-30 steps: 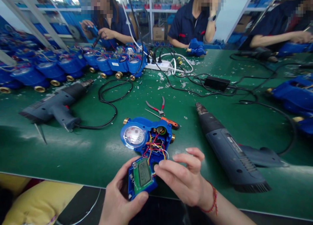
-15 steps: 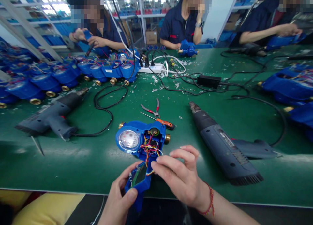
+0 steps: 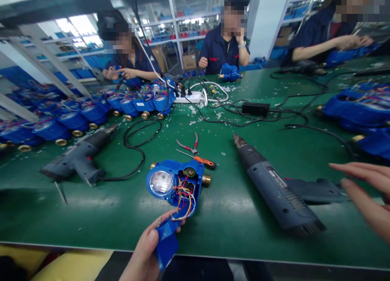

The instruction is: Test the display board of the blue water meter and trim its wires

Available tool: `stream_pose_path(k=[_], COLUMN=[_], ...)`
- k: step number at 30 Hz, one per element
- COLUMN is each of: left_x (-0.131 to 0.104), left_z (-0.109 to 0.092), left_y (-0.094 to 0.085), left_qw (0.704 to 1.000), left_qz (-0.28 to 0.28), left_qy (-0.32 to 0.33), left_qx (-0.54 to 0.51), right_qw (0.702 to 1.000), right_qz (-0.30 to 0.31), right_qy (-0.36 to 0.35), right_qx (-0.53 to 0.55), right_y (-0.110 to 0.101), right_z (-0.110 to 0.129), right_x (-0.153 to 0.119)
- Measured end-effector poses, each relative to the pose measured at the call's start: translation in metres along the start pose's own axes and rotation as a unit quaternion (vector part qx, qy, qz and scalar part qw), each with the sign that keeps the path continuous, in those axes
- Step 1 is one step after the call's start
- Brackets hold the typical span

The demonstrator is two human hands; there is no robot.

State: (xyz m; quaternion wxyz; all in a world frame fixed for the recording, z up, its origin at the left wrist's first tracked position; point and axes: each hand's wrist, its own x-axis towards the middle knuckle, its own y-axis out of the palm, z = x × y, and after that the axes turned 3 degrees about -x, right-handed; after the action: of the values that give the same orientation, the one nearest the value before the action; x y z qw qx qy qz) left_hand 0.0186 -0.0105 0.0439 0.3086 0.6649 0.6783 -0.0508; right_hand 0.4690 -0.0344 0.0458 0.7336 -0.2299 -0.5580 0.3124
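My left hand [image 3: 150, 243] is closed around a blue cover [image 3: 167, 245] at the front edge of the green table. Red, yellow and white wires [image 3: 185, 197] run from the cover into the open compartment of a blue meter [image 3: 175, 164] with a round clear dial [image 3: 161, 182] and brass ends. At the right edge of the view is my right hand [image 3: 367, 191], fingers apart and holding nothing, near the handle of the right heat gun [image 3: 272, 187]. Its lower part is cut off by the frame.
Pliers [image 3: 191, 147] and an orange screwdriver [image 3: 204, 162] lie behind the meter. A second heat gun [image 3: 79, 157] is at left. Blue meters [image 3: 71, 120] line the left side, others [image 3: 359, 106] the right. Cables and a power strip [image 3: 190, 98] are farther back, with three people beyond.
My right hand has left the wires and moved far right. My left hand has turned the cover, so its inside no longer shows. The view has shifted slightly.
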Motion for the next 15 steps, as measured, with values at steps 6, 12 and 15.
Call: stream_pose_path(k=[6, 12, 15], left_x=[0.002, 0.0, -0.002], left_z=[0.007, 0.007, 0.003], left_y=[-0.009, -0.001, 0.008], left_qw=[0.99, 0.973, 0.964], left_qz=[0.044, 0.11, 0.127], left_qy=[-0.083, -0.096, -0.097], left_qx=[-0.104, -0.179, -0.211], right_qw=[0.965, 0.926, 0.936], right_qz=[0.139, 0.141, 0.106], right_qy=[-0.211, -0.343, -0.325], right_qx=[0.066, 0.068, 0.085], right_y=[0.039, 0.056, 0.059], right_z=[-0.055, -0.018, 0.003], right_x=[-0.018, -0.001, 0.008])
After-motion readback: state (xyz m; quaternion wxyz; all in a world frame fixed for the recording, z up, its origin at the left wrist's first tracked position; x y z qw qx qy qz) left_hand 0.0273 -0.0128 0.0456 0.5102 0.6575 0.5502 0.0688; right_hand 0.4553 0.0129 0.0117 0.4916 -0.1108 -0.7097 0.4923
